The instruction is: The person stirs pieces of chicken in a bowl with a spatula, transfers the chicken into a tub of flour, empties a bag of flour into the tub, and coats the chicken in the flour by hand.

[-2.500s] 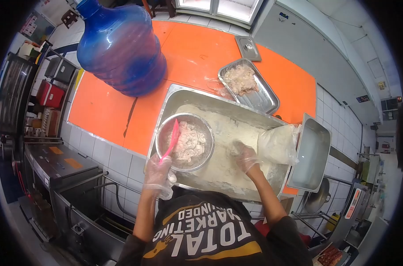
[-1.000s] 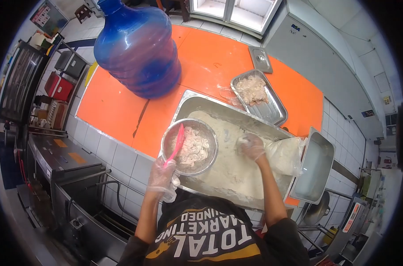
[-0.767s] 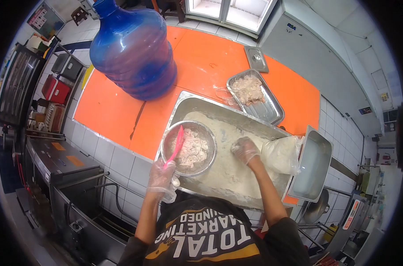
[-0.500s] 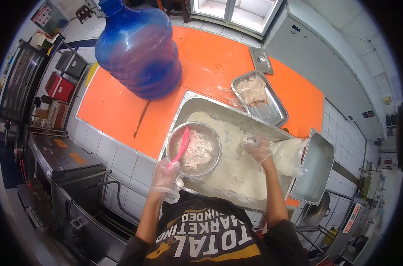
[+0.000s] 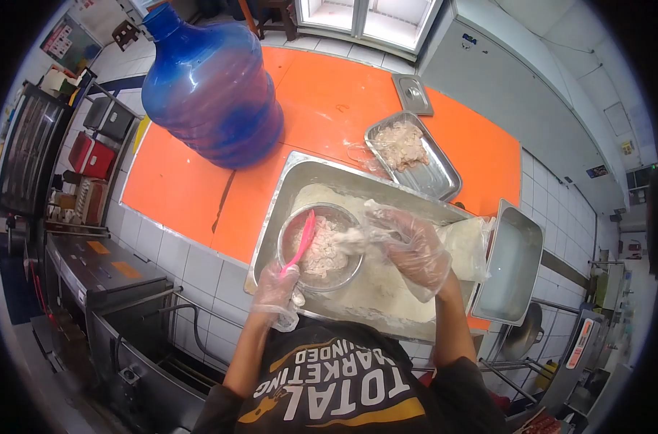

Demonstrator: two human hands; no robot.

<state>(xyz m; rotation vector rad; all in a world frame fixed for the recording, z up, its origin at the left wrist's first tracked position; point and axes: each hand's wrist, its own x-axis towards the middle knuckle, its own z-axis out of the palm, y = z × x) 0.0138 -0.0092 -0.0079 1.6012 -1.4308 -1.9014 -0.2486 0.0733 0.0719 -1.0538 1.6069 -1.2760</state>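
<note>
A round metal bowl (image 5: 359, 269) holds floured pieces that look like raw meat, with a pink spoon (image 5: 305, 242) leaning inside. My gloved left hand (image 5: 277, 289) is closed at the bowl's near left rim, around the spoon's handle; whether it also grips the rim is hard to see. The bowl rests in a deep metal pan (image 5: 269, 235) of flour (image 5: 394, 289). Over the flour, just right of the bowl, my gloved right hand (image 5: 419, 253) points left. A blurred, flour-coated meat piece (image 5: 350, 237) stretches from its fingertips to above the bowl.
Behind the pan, a smaller metal tray (image 5: 448, 177) holds more meat pieces, with a metal lid (image 5: 413, 95) beyond it. A large blue water jug (image 5: 213, 94) stands on the orange table (image 5: 318, 94). At right are a plastic bag (image 5: 465, 246) and a metal container of liquid (image 5: 513, 271).
My right hand has lifted from the flour and moved left toward the bowl, bringing a floured piece. My left hand stays at the bowl. The view has shifted slightly.
</note>
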